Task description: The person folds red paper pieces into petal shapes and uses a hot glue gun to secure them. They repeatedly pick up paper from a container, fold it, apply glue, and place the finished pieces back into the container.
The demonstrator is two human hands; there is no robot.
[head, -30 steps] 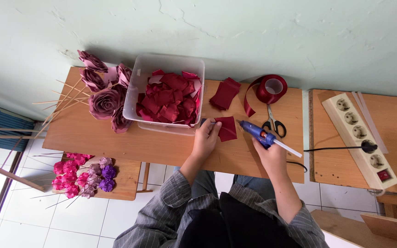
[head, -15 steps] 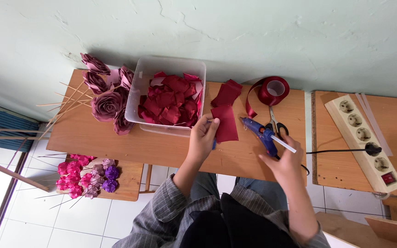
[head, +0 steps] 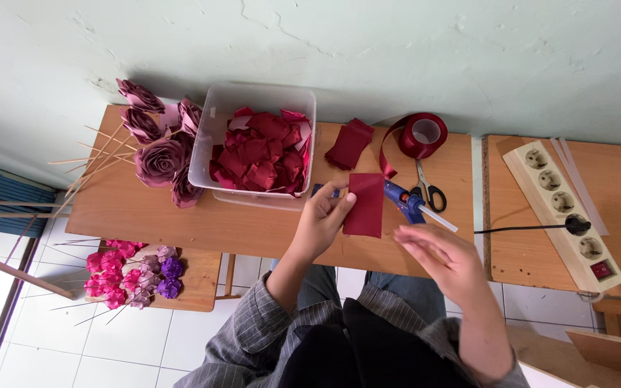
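While a dark red ribbon piece (head: pixel 365 204) is pinched by one edge in the left hand (head: pixel 323 224), it is kept flat and lifted just over the wooden table (head: pixel 145 215), so its face stays exposed. The right hand (head: pixel 443 260) is held open and empty beside it, near the blue glue gun (head: pixel 404 200).

Left hand (head: pixel 323 219) is pinching a dark red ribbon piece (head: pixel 365 205) above the wooden table (head: pixel 145 212), w/ right hand (head: pixel 441 257) hovering open just beside a blue glue gun (head: pixel 405 201), scissors (head: pixel 425 188) & ribbon roll (head: pixel 422 135) lying behind.
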